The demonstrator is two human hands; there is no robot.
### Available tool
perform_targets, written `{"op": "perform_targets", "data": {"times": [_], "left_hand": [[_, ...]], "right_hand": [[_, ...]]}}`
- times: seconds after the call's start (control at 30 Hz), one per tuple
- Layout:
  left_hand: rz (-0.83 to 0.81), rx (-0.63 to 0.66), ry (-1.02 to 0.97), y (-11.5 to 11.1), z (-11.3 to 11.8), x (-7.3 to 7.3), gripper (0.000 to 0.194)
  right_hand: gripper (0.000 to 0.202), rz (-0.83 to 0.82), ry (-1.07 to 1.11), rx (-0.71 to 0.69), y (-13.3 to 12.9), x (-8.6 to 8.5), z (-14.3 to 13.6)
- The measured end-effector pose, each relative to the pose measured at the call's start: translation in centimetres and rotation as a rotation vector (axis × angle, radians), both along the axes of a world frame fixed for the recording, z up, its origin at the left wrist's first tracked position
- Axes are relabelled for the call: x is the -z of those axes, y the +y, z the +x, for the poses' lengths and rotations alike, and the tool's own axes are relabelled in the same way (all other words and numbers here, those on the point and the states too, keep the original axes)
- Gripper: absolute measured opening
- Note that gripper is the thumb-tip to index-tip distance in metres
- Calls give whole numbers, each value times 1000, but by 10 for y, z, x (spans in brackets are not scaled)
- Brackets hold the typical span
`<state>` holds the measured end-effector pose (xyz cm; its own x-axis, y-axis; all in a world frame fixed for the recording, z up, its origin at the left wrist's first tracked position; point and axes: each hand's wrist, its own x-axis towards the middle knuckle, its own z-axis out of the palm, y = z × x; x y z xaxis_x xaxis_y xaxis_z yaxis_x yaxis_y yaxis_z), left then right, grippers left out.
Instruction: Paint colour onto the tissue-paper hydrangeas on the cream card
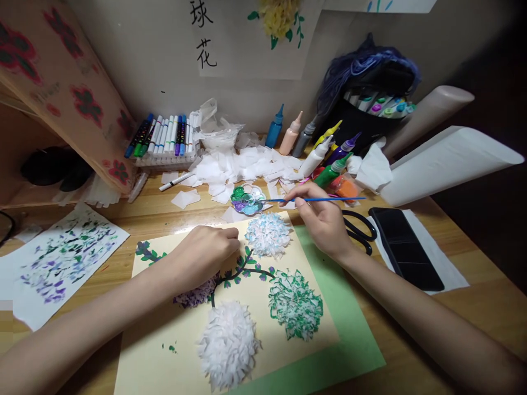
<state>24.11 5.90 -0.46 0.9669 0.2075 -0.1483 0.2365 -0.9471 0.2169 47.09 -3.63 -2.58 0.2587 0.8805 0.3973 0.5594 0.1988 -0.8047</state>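
A person's right hand [321,219] grips a slim blue paintbrush [335,198] between bent fingers just beyond the far edge of a cream sheet [144,351], the brush's tip end at a flower-shaped paint palette [262,193]; whether the bristles touch paint is hard to make out. The left hand [208,251] is curled into a loose fist over the sheet, and what, if anything, lies inside it cannot be told. Raised from the smooth cream sheet are ruffled, round paper blooms: a white flower [228,345] at its near edge, a green-edged flower [296,304] toward its right, a blue-tinted flower [268,235] by its far edge and a purple flower [197,293] partly hidden beneath the left hand and wrist. A dark painted branch [239,270] with small leaves curves between them. Green paper [354,345] shows under the sheet's right side. The palette's rounded wells hold green, purple and blue paint. Beyond the sheet, a clear rack [164,161] carries rows of markers [164,134], thin paper scraps [247,164] lie in a crumpled drift, and pointed plastic bottles [315,156] contain coloured paint. Farther back to the sheet's right, a black bag [354,120] holds pens, its lower part blocked by bottles. Above, a wall poster [251,55] with a yellow flower is cut off.
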Motion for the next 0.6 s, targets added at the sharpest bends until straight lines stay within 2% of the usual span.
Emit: {"op": "perform_targets", "data": {"times": [0.1,0.3,0.43,0.6], "left_hand": [[6,-4,-19,1,-1,0,22],[27,17,-72,4,-4,7,27],[16,28,-107,6,-6,10,30],[-46,24,-187,10,-9,16,31]], "right_hand": [[14,76,81,69,-21,4,6],[14,107,175,137,-60,18,9],[16,114,224,155,-66,28,8],[15,124,273,163,-63,33,5]]}}
